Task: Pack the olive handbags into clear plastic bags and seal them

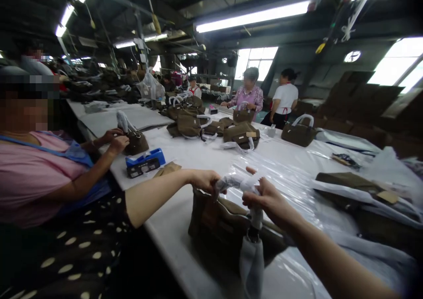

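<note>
1. The left hand [207,182] is gripping the left end of a wrapped handle [234,182], fingers closed.
2. The right hand [269,200] is closing around the handle's right side, one finger sticking out.
3. The brown bag [214,224] is standing on the near part of a white table [201,156], below both hands.
4. At left, a co-worker [42,171] is handling a smaller bag [137,144] near a blue tape dispenser [145,159].
5. Clear plastic [291,180] is lying just beyond the right hand.
</note>
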Available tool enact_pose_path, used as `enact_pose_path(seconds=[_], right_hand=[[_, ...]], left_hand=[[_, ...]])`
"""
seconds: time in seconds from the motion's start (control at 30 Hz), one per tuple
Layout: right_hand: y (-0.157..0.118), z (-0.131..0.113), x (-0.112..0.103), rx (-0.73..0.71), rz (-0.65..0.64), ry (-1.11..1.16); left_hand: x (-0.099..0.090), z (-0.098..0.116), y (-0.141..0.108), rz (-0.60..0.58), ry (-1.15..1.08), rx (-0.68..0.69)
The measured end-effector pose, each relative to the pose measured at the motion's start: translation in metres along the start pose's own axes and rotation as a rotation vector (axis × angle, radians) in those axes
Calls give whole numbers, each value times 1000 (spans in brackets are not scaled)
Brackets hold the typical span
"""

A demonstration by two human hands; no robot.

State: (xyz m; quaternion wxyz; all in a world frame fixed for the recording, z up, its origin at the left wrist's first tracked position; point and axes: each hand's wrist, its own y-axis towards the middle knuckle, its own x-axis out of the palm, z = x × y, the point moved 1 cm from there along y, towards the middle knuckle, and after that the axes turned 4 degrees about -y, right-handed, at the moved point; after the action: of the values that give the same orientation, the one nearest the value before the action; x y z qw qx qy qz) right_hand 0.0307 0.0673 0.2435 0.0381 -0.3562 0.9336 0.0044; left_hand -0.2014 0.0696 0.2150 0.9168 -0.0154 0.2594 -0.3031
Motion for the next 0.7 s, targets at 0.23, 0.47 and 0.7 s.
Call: enact_pose_path(seconds=[0.23, 0.47, 0.7], right_hand=[[-14, -10, 15, 56, 357, 465], [-53, 17, 52, -93, 368, 436], [-92, 24, 10, -137, 270, -451]], left_hand=[[-20, 20, 8, 508, 94, 23], [52, 62, -5, 167, 122, 138], [87, 49, -1, 294, 29, 136]])
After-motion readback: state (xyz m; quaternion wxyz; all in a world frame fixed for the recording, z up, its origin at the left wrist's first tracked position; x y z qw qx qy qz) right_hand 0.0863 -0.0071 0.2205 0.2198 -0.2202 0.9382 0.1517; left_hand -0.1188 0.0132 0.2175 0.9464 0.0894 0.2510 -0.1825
